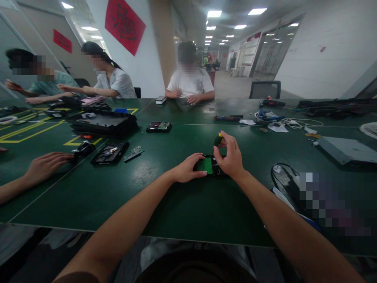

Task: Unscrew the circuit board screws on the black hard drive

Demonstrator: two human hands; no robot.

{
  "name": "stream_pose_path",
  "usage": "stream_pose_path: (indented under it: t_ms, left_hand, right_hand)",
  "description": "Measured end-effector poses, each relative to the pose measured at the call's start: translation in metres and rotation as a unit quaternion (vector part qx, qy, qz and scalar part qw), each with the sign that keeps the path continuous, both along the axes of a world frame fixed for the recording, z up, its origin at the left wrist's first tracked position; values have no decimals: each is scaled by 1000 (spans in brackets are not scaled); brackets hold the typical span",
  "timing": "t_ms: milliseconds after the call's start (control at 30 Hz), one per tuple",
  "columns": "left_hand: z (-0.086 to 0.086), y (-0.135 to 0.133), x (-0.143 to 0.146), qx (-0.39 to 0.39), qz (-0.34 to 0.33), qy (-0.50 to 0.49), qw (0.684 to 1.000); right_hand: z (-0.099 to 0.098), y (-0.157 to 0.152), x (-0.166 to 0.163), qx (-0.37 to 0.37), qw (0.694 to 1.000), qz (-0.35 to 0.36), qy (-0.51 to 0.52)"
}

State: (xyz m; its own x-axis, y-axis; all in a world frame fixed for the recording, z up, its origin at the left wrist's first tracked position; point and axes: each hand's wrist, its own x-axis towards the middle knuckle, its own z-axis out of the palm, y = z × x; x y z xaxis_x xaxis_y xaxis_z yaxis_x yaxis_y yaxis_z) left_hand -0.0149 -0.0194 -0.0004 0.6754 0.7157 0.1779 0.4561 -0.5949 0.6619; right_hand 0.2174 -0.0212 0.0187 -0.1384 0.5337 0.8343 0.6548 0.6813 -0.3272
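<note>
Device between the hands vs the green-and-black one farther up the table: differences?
The left hand holds the near device; the far device lies untouched. The right hand holds a screwdriver over the near device; nothing is over the far device. Both show black and green parts.

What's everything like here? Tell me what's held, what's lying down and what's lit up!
Left hand: closed on the device's edges.
Right hand: closed around the screwdriver.
Screwdriver: nearly upright, handle up; tip contact unclear.
Black device: held on the table, green board showing.
Second device: lying flat, green board showing.
White cable: loosely looped.
Silver box: lying flat.
Ceiling lights: on.
</note>
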Motion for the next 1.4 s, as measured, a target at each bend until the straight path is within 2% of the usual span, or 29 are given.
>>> stream_pose_path:
  t_ms: [200, 767, 933, 1133, 1400]
  left_hand:
    - [-2, 0, 0, 5, -2, 0, 1000]
    - [0, 0, -1, -11, 2, 3, 1000]
    - [-1, 0, 0, 1, -6, -8, 1000]
    - [-1, 0, 0, -7, 0, -5, 1000]
    - [0, -1, 0, 7, 0, -1, 1000]
  right_hand:
    - [-1, 1, 0, 9, 1000, -16, 5]
    - [1, 0, 0, -6, 1000, 3, 6]
    - [0, 0, 0, 0, 1000, -20, 10]
    - [1, 0, 1, -5, 1000, 4, 2]
    - [1, -1, 0, -3, 1000, 2, 21]
